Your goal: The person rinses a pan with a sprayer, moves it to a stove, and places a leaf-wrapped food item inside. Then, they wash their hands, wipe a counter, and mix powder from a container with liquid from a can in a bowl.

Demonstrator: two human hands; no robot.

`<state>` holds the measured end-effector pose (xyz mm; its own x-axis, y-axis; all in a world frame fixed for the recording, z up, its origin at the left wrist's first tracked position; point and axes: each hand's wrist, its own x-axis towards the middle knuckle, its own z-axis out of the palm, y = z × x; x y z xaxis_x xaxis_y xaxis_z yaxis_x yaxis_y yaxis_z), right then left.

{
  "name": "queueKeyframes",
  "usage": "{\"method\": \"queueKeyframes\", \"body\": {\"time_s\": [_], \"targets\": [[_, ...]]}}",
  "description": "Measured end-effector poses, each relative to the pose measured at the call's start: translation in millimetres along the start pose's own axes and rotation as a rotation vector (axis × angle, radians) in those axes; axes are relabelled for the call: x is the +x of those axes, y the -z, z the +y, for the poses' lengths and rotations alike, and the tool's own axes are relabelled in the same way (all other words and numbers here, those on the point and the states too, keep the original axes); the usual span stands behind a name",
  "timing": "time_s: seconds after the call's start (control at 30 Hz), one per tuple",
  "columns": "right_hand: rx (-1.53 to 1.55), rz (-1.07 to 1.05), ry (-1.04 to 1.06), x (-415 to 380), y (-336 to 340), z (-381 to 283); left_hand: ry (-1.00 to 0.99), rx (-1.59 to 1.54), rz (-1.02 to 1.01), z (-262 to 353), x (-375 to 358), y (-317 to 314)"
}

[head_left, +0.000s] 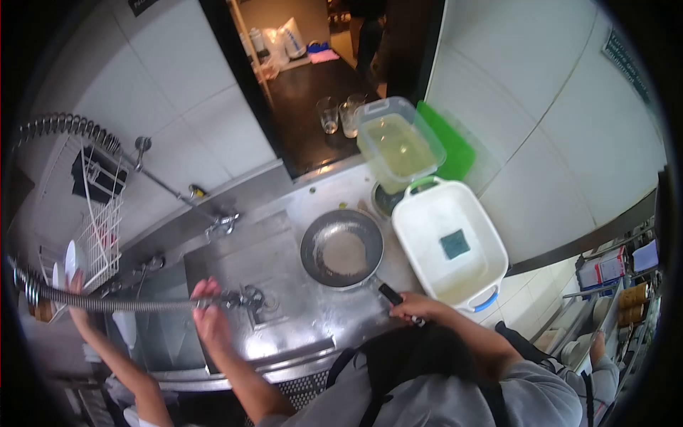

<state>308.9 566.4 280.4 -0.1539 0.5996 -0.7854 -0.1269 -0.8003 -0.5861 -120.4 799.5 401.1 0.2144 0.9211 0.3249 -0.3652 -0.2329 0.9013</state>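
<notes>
My left hand [208, 309] is closed around the spray nozzle [245, 297] at the end of a coiled metal hose, above the steel sink [249, 242]. To the right, my right hand [420, 307] grips the black handle of a frying pan [345, 249]. The pan is dark and speckled, with a pale patch on its bottom, and lies on the steel counter beside the sink basin. Just right of it stands a white tub [449, 242] with a green sponge pad [454, 245] inside.
A clear plastic container [402, 142] of yellowish liquid stands behind the tub, before a green board [447, 142]. Glasses [328, 117] stand in the hatch. At left, another person's hand [77, 285] reaches to white dishes by a wire rack [96, 235]. Shelves line the right.
</notes>
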Motion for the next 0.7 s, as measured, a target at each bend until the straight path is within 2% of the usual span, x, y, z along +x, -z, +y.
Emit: {"method": "queueKeyframes", "body": {"time_s": [0.03,0.1,0.17,0.3,0.37,0.63,0.7], "targets": [[0.011,-0.013,-0.006,4,0,1,-0.027,0.055,0.054,-13,4,-7],[0.056,-0.063,0.011,18,0,10,-0.008,0.143,0.339,-32,15,-27],[0.032,-0.068,-0.002,23,-5,11,-0.010,0.097,0.366,-24,25,-61],[0.036,-0.107,0.027,37,-12,25,-0.054,-0.010,0.274,-23,39,-106],[-0.012,-0.154,0.113,43,-13,33,-0.070,-0.029,0.206,-29,44,-122],[-0.094,-0.080,0.127,42,-9,48,0.078,-0.032,0.166,-82,26,-174],[-0.100,-0.086,0.140,39,-8,48,0.183,0.008,0.175,-93,18,-176]]}}
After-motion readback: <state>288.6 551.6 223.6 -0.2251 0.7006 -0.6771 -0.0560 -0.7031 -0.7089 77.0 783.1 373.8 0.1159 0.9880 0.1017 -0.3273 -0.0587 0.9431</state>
